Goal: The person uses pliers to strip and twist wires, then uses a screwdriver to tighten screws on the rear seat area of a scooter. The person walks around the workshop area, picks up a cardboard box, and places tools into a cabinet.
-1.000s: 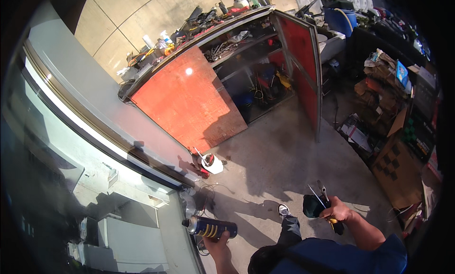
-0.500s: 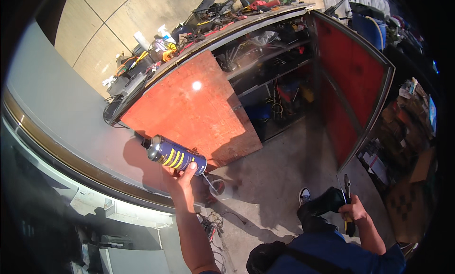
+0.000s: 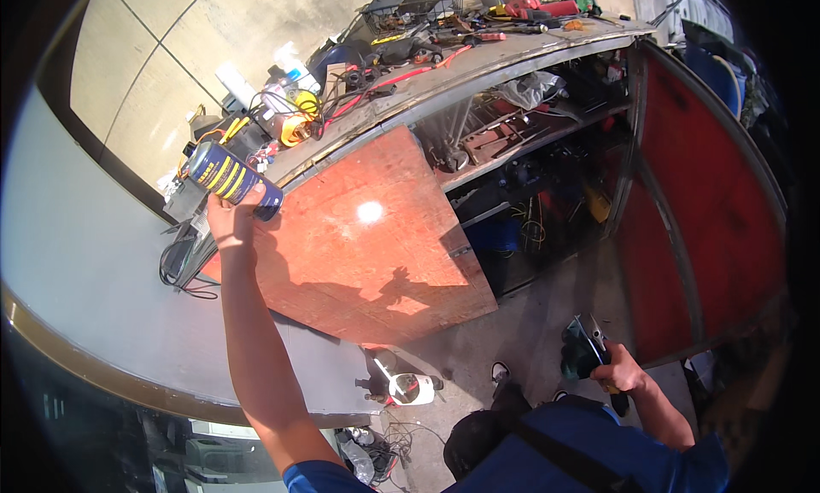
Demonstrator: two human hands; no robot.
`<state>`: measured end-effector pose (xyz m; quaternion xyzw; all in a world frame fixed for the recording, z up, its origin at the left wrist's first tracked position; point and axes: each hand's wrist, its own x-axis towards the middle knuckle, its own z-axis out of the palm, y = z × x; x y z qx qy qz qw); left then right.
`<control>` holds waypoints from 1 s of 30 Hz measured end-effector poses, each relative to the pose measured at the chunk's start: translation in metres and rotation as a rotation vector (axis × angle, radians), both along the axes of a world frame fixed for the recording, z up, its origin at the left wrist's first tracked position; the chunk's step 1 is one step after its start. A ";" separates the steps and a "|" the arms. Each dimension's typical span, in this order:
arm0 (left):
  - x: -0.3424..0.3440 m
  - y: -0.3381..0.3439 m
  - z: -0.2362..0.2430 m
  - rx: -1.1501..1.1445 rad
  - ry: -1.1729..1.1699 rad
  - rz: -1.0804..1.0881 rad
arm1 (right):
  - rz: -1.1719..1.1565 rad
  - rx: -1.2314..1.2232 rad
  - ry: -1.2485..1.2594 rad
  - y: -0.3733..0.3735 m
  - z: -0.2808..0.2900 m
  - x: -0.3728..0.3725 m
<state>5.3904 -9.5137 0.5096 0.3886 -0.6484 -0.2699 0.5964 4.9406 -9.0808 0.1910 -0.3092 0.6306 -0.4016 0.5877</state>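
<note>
My left hand [image 3: 229, 224] is wrapped round a dark blue spray can [image 3: 232, 179] with yellow stripes, held tilted at the left end of the cluttered workbench [image 3: 401, 100]. It cannot be told whether the can touches anything there. Low on the right, my right hand [image 3: 623, 373] is closed round a bundle of hand tools [image 3: 600, 335]. One looks like a screwdriver with a thin metal shaft; another has a grey metal head, and a yellow-and-black handle shows below the fist. A dark teal object [image 3: 577, 355] shows beside the tools, its kind unclear.
Below the bench, an orange-red panel door [image 3: 359, 262] covers the left half, while a red door [image 3: 670, 203] swings out at right, exposing shelves with tools. Yellow tape, bottles and cables crowd the bench's left end. A white container [image 3: 416, 389] and cables [image 3: 393, 450] are on the floor.
The spray can has risen in my left hand from before the panel door to the bench's left end. The view has shifted nearer the bench. My right hand still grips the tools.
</note>
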 end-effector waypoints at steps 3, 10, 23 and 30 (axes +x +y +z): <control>-0.001 -0.090 0.002 0.073 -0.042 0.054 | -0.081 -0.050 0.005 -0.052 -0.014 0.012; 0.009 -0.251 -0.017 0.164 -0.203 0.184 | -0.189 -0.012 -0.013 -0.145 0.005 0.040; -0.031 -0.130 -0.059 -0.386 -0.049 0.416 | -0.037 -0.034 -0.177 -0.235 0.038 -0.011; -0.292 -0.033 -0.242 0.437 -0.681 -1.148 | 0.152 -0.173 -0.574 -0.284 0.046 -0.102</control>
